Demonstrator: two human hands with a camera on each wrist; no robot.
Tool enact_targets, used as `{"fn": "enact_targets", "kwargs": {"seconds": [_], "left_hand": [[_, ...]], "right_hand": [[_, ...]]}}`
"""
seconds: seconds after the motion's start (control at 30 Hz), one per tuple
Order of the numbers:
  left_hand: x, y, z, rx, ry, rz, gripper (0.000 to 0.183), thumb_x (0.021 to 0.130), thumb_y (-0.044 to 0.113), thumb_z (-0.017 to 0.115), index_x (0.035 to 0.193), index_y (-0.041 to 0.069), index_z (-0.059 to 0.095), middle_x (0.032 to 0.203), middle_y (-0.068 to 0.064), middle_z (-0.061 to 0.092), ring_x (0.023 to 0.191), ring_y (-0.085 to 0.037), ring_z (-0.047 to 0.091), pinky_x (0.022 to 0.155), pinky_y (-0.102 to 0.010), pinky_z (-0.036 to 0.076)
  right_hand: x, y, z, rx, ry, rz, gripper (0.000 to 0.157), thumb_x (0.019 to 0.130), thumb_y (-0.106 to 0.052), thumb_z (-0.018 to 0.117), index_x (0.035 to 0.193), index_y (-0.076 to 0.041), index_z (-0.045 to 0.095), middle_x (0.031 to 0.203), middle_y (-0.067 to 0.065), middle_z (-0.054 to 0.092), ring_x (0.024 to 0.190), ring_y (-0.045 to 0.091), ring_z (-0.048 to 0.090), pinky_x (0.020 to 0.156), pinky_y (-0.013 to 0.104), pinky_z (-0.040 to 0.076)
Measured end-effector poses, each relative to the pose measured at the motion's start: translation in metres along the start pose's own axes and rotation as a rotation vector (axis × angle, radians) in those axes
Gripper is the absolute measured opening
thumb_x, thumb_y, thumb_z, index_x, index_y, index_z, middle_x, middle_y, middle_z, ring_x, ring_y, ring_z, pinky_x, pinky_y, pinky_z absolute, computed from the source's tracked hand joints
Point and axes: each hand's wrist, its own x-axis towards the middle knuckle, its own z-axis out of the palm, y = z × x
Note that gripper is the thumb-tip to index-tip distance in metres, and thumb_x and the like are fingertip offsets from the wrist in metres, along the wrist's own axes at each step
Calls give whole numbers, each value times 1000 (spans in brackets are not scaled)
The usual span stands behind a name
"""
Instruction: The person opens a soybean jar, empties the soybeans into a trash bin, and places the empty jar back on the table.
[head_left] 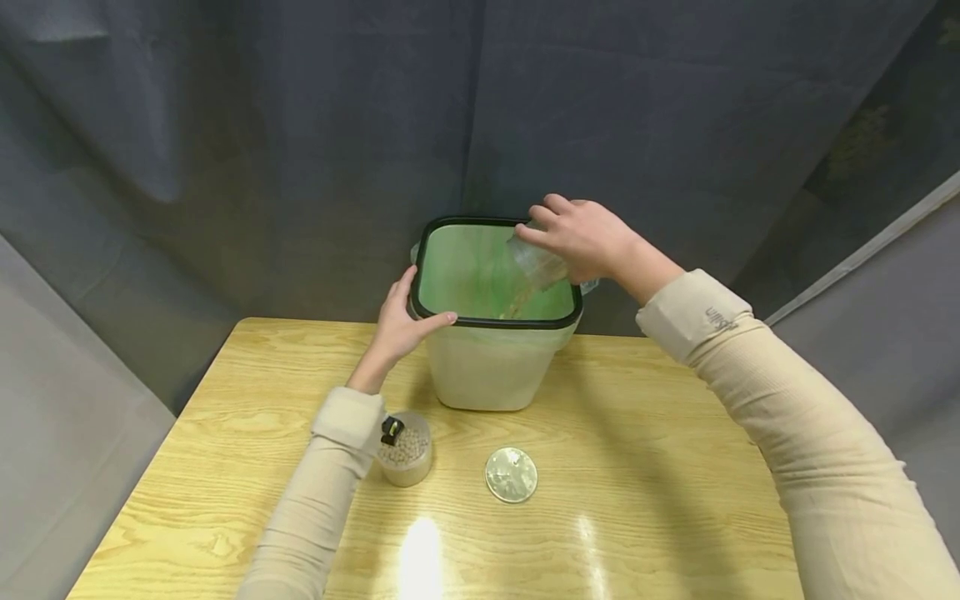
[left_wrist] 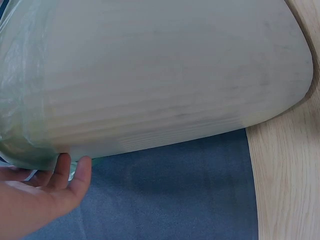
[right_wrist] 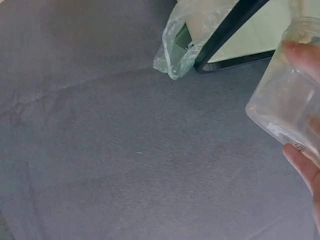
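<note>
A pale trash bin with a black rim and green liner bag stands at the table's far edge. My left hand holds its left front corner, thumb over the rim; in the left wrist view that hand's fingers lie against the bin's side. Above the opening, my right hand grips a clear plastic jar, tipped mouth-down to the left. Light-coloured bits fall from it into the bin. The right wrist view shows fingers round the jar. The bin's floor is hidden.
Near my left forearm stands a round tub of small beige pellets, with a black object at its edge. A shiny round lid lies flat on the wooden table. Dark curtain hangs behind the bin.
</note>
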Motion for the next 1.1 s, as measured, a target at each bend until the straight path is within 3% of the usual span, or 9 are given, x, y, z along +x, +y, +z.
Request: {"fn": "enact_targets", "kwargs": {"seconds": [0.33, 0.53, 0.77, 0.97, 1.1], "left_hand": [[0, 1, 1, -9, 8, 1, 98, 71, 37, 75, 147, 18, 16, 147, -10, 20, 134, -29, 17, 105, -48, 22], [0, 1, 2, -9, 4, 4, 98, 71, 37, 74, 147, 19, 15, 147, -10, 19, 134, -29, 17, 104, -49, 22], [0, 1, 1, 2, 10, 12, 97, 72, 37, 74, 147, 18, 15, 147, -11, 20, 134, -29, 18, 105, -48, 22], [0, 1, 1, 9, 17, 13, 97, 72, 36, 74, 147, 18, 16, 146, -11, 21, 134, -28, 18, 105, -47, 22], [-1, 1, 1, 3, 13, 14, 97, 72, 36, 74, 147, 18, 16, 146, -11, 21, 134, -29, 18, 105, -48, 22]], "right_hand": [[1, -3, -5, -159, 7, -116, 75, 58, -10, 81, 124, -12, 46, 116, 17, 46, 103, 34, 42, 73, 40, 47], [-1, -4, -4, -183, 28, -115, 74, 58, -11, 80, 123, -11, 45, 116, 18, 45, 103, 35, 42, 75, 41, 46], [-4, -4, -4, -134, 88, -30, 73, 60, -15, 76, 126, -9, 45, 118, 19, 45, 105, 36, 43, 74, 40, 47], [-6, -6, -2, 69, 229, 189, 85, 56, -31, 80, 127, -5, 42, 118, 22, 46, 106, 39, 44, 66, 47, 50], [-9, -8, 4, 62, 201, 149, 80, 56, -25, 78, 126, -5, 44, 114, 21, 48, 102, 39, 45, 66, 46, 49]]}}
